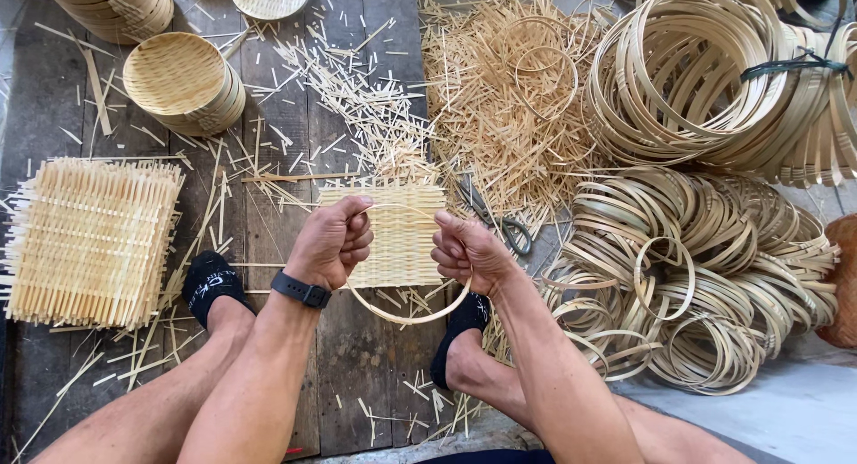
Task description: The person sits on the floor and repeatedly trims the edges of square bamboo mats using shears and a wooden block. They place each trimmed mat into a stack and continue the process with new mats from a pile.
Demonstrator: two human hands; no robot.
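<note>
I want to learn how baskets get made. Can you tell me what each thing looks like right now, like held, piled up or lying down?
Left hand: closed on the ring.
Right hand: closed on the ring.
Bamboo ring: held in both hands, over the mat.
Woven mat: flat on the boards, under the ring.
Scissors: lying on the boards, untouched.
Stack of mats: piled flat.
Finished baskets: stacked.
Loose rings: heaped.
Bamboo scraps: scattered.

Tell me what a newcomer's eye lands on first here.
At centre, the left hand and right hand grip a thin bamboo ring over a square woven mat. To the right lie big heaps of bamboo hoops. At far left sits a stack of woven mats, with round woven trays above it.
</note>
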